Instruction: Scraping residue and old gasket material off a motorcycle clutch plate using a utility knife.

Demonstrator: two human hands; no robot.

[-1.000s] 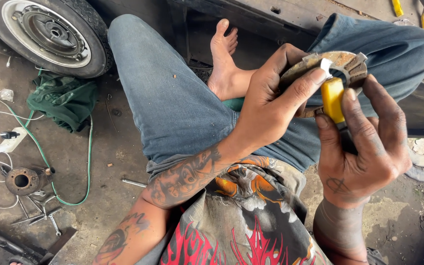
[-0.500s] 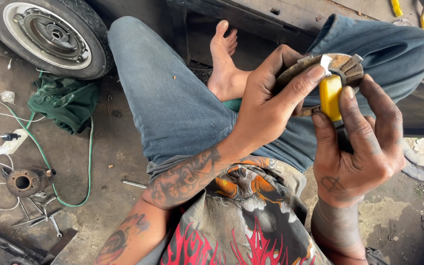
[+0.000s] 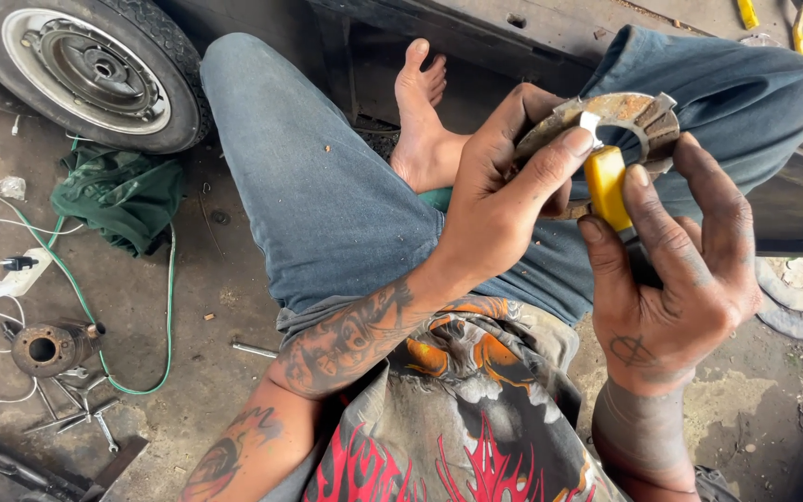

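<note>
My left hand grips a rusty round metal part with a ring-shaped middle, held up over my lap. My right hand holds a tool with a yellow handle, its tip set against the underside of the part; the tip itself is hidden behind my left fingers. Both hands are dirty with grease. I sit on the ground in blue jeans, one bare foot tucked beside my knee.
A small wheel with a tyre stands at the upper left, a green cloth below it. A green cable, white wires, a rusty cylinder and loose metal bits lie on the dirty floor. Yellow-handled tools rest at top right.
The two hands and the rusty part have stayed nearly in place; my right fingers shifted slightly on the yellow handle.
</note>
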